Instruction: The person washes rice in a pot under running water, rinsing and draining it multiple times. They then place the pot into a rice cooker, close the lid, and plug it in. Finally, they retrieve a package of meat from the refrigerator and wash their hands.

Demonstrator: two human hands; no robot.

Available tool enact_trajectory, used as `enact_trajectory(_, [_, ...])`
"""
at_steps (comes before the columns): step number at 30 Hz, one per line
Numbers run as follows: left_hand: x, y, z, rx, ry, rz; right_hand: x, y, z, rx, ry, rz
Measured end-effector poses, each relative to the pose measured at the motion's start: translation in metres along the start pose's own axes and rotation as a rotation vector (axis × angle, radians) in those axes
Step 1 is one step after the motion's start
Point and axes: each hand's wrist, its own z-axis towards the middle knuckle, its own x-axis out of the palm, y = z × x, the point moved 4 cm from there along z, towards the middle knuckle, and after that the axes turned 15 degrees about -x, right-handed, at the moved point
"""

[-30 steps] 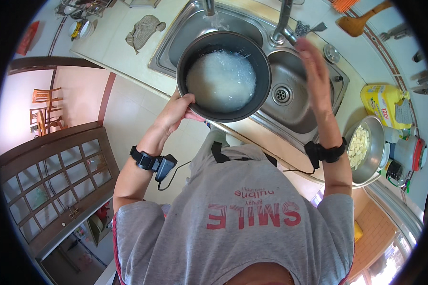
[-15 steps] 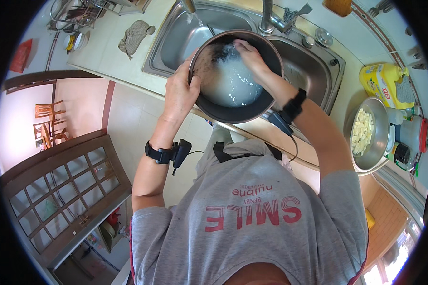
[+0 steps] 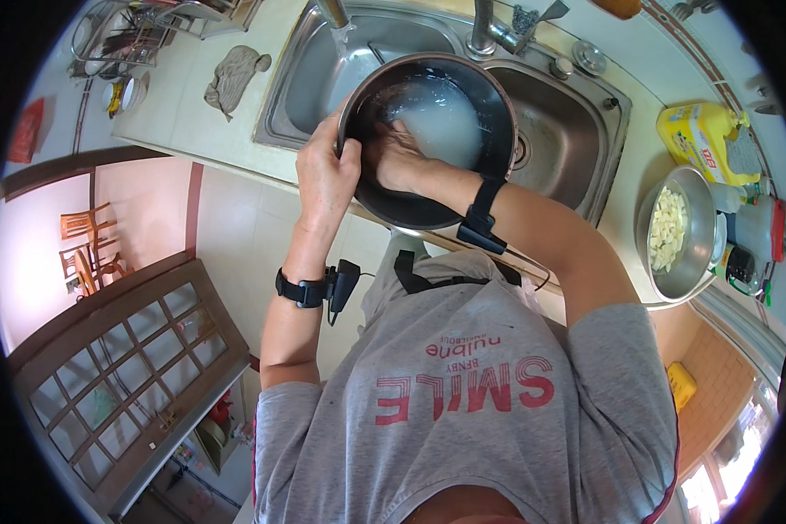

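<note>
A dark round pot [image 3: 498,131] with cloudy whitish water [image 3: 450,131] in it is held tilted over the sink's front edge. My left hand [image 3: 327,170] is closed on the pot's left rim, thumb on the inner side. Inside the pot, my right hand [image 3: 400,166] lies low against the left wall, beside the water. One finger of it shows stretched out and apart, while the others are partly lost in shadow. Nothing is seen held in that hand. Each forearm wears a black strap with a small device.
The steel double sink [image 3: 275,109] lies behind the pot, with water running from a faucet [image 3: 334,13] into its left basin. A grey cloth [image 3: 234,83] lies on the left counter. At right stand a yellow jug [image 3: 699,144] and a steel bowl [image 3: 703,227] of pale cut pieces.
My right hand has swept from the pot's far side to its left inner wall. The cloudy water now lies toward the far right side. My left hand keeps its hold on the rim.
</note>
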Motion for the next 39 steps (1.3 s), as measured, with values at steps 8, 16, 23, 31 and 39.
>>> enact_trajectory(8, [0.005, -0.016, -0.003, 0.029, -0.031, 0.025, -0.038, -0.04, -0.058, -0.069, 0.297, 0.029])
enact_trajectory(16, [0.014, -0.037, -0.003, 0.063, -0.05, 0.0, -0.093, -0.102, -0.062, 0.188, -0.232, 0.256])
enact_trajectory(23, [0.018, -0.039, -0.003, 0.056, -0.053, -0.027, -0.051, -0.121, -0.066, 0.627, -0.182, 0.631])
enact_trajectory(31, [0.026, -0.045, -0.009, 0.098, -0.038, -0.059, -0.012, -0.118, -0.102, 0.827, -0.318, 1.275])
enact_trajectory(39, [0.029, -0.044, -0.016, 0.073, -0.03, -0.058, 0.031, -0.071, -0.098, 1.062, -0.36, 1.557])
